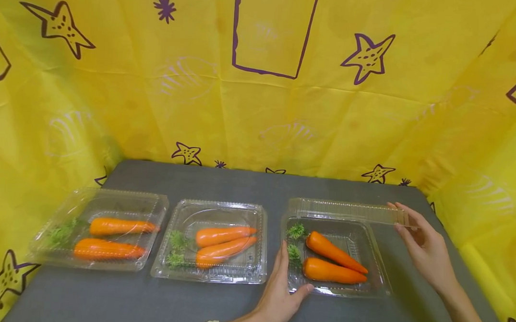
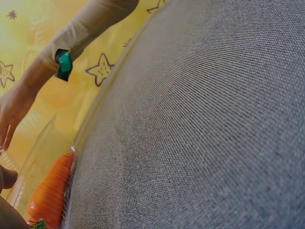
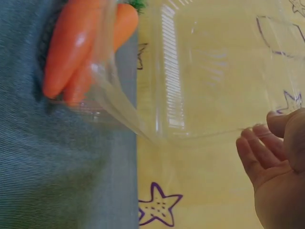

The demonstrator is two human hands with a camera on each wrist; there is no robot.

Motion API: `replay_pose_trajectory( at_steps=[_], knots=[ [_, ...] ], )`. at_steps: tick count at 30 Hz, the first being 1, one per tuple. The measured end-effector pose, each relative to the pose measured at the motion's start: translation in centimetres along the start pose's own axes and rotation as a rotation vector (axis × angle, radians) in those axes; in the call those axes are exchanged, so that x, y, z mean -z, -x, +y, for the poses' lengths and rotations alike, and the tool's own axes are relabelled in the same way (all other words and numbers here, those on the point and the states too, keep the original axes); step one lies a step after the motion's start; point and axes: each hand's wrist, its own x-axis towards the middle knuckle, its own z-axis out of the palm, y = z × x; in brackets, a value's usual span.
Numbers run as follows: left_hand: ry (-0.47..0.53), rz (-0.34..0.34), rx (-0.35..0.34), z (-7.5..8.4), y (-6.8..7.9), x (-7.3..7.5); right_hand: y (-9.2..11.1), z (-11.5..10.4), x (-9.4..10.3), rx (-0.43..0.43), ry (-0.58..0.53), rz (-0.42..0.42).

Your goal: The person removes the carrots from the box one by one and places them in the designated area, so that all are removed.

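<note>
A clear plastic clamshell box point(image 1: 381, 262) at the right holds two orange carrots point(image 1: 335, 271) with green tops toward the left. Its hinged lid point(image 1: 346, 211) stands raised at the back. My right hand point(image 1: 429, 250) pinches the lid's right edge between thumb and fingers; the right wrist view shows the fingertips right at that clear edge point(image 3: 209, 139). Against the box's front left corner rests my left hand point(image 1: 278, 294), its fingers straight along the left side and its thumb at the front rim. Only part of that hand shows in the left wrist view.
Two more clear boxes with carrots stand to the left, lids down: one in the middle point(image 1: 209, 276), one at the far left point(image 1: 102, 264). All are on a grey cloth-covered table point(image 1: 148, 300). A yellow patterned curtain point(image 1: 259, 122) encloses the back and sides.
</note>
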Motion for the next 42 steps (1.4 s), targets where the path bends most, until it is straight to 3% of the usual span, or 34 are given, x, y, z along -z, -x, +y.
replay_pose_trajectory(
  at_steps=[8,14,21,27,32,39,42],
  knots=[
    [0.011,-0.003,0.015,0.1,0.0,-0.1,-1.7,0.6,-0.2,-0.079,0.011,0.047],
    [0.014,-0.003,0.02,0.1,0.0,-0.1,-2.4,1.2,-0.1,-0.051,-0.013,0.027],
    [-0.001,-0.002,0.017,0.3,0.0,0.0,-3.4,1.9,0.1,-0.077,-0.023,-0.014],
    [-0.001,0.002,0.016,0.2,0.0,-0.1,-4.7,2.9,0.0,-0.06,-0.105,-0.074],
    [-0.003,0.006,0.012,0.1,-0.1,-0.1,-5.8,3.8,-0.9,-0.057,-0.124,-0.064],
    [0.012,-0.001,0.021,-0.1,-0.1,0.0,-6.9,5.6,-1.9,-0.06,-0.021,-0.207],
    [0.015,-0.003,0.025,-0.1,-0.1,0.1,-7.4,6.3,-2.2,-0.075,-0.035,-0.245]
  ],
)
